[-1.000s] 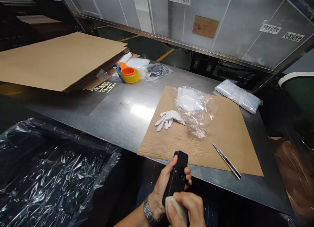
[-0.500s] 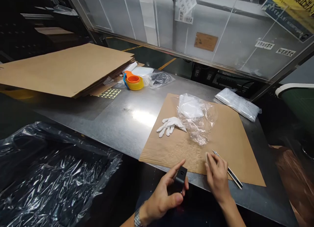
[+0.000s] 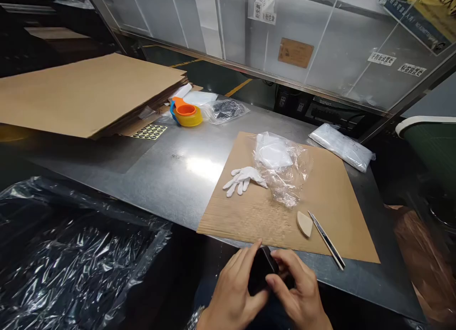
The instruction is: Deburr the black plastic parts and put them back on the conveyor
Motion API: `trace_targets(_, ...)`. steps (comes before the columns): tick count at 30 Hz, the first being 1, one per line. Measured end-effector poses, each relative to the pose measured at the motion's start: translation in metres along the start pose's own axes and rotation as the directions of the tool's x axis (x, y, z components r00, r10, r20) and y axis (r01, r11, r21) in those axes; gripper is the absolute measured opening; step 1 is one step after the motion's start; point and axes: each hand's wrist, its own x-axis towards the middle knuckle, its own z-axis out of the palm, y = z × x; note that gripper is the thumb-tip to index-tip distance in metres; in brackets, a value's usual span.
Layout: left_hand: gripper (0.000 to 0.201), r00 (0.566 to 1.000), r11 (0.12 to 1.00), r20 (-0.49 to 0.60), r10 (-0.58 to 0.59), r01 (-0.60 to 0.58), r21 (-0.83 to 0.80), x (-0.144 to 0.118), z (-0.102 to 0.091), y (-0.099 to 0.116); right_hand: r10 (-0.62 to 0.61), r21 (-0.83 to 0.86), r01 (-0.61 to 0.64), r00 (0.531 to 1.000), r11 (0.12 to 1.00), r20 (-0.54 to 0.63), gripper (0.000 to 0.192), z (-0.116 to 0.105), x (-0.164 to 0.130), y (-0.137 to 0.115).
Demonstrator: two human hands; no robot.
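A small black block-shaped part (image 3: 262,269) is held in front of the table's near edge. My left hand (image 3: 233,287) is closed around its left side. The thumb and fingers of my right hand (image 3: 301,285) grip the same part from the right, hiding some of it. Beyond my right hand, a beige wedge-shaped pad (image 3: 304,224) lies on a cardboard sheet (image 3: 331,192). Beside the pad rests a slim pen-like cutter (image 3: 327,240) with a white and black handle. A white glove (image 3: 245,180) lies farther back on the sheet, against a crumpled clear plastic bag (image 3: 285,170).
Stacked cardboard sheets (image 3: 89,92) overhang the metal table (image 3: 171,178) at left. Near them are an orange and yellow tape dispenser (image 3: 187,115) and a sticker sheet (image 3: 149,131). A plastic-wrapped pack (image 3: 342,147) lies back right. Black plastic film (image 3: 78,258) fills the lower left.
My right hand has let go of the beige pad, leaving it on the cardboard, and moved left and nearer to grip the black part alongside my left hand. The view has shifted slightly.
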Motion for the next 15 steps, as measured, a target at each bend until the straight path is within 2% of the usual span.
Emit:
trace_targets(3, 0.073, 0.999, 0.995, -0.003, 0.041, -0.04, 0.091, -0.002, 0.0, 0.004, 0.048, 0.041, -0.048, 0.999, 0.998, -0.014, 0.029, 0.001, -0.001, 0.004)
trace_targets(7, 0.071, 0.998, 0.986, -0.019, 0.065, -0.062, 0.157, -0.004, -0.003, 0.009, 0.053, 0.056, -0.053, 0.999, 0.997, 0.01, 0.025, -0.003, 0.0, 0.004)
trace_targets(11, 0.068, 0.998, 0.98, -0.007, 0.07, -0.067, 0.187, -0.003, -0.006, 0.015, 0.05, 0.094, -0.053, 0.998, 0.994, 0.025, 0.02, -0.004, -0.002, 0.001)
trace_targets(15, 0.073, 0.998, 0.981, -0.011, 0.055, -0.052, 0.187, -0.003, -0.007, 0.015, 0.066, 0.158, -0.065, 0.998, 0.985, 0.003, 0.017, -0.002, -0.004, 0.004)
